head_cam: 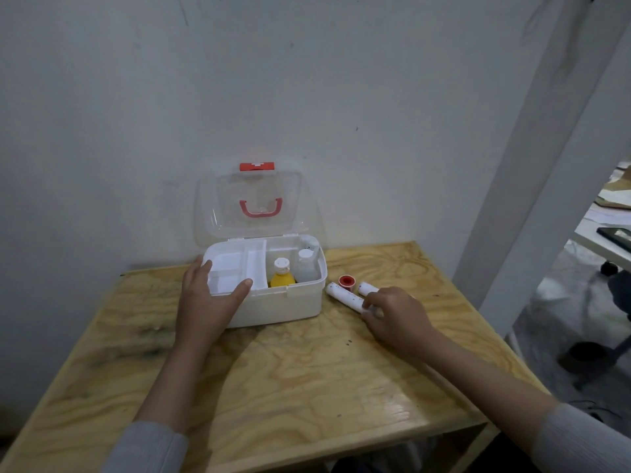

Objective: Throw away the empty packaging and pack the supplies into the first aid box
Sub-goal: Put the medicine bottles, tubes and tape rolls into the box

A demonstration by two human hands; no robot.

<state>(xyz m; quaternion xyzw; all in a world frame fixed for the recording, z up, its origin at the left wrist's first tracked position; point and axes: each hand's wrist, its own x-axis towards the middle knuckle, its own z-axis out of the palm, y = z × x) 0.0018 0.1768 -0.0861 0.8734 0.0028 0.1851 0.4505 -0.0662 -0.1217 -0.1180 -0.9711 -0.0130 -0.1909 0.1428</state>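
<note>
A white first aid box [290,305] stands open at the back of the wooden table, its clear lid [256,203] with a red handle leaning against the wall. Inside, a white divided tray [235,268] fills the left half; a yellow bottle [282,276] and a clear bottle [306,266] stand in the right half. My left hand [208,298] grips the tray's near left corner, thumb over its front edge. Right of the box lie two white bandage rolls [343,295] [367,287] and a small red tape roll [347,280]. My right hand [397,317] rests on the rolls' near ends, fingers curled on them.
The wooden table [290,377] has its right edge close to a white pillar [532,186]. Beyond the pillar are a white desk with papers [604,230] and chair wheels on the floor. A white wall runs right behind the box.
</note>
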